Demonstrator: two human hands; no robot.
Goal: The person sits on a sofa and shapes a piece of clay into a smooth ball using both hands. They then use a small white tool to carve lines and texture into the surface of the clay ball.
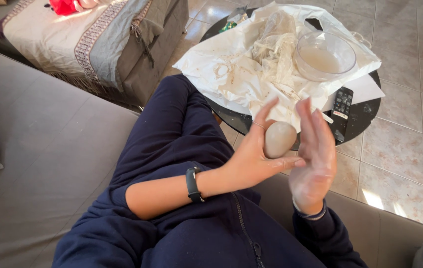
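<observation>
Left hand (251, 161) cups a smooth grey-beige egg-shaped clay lump (279, 139) w/ a loose grip, matte, no cracks. Right hand (315, 159) open flat, pressed against its side. Behind: round black worktop (365, 116), clear glass bowl (324, 55) of cloudy water.

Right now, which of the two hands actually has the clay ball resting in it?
The left hand, with the black wristband, cups the grey clay ball; the right hand is open beside it.
</observation>
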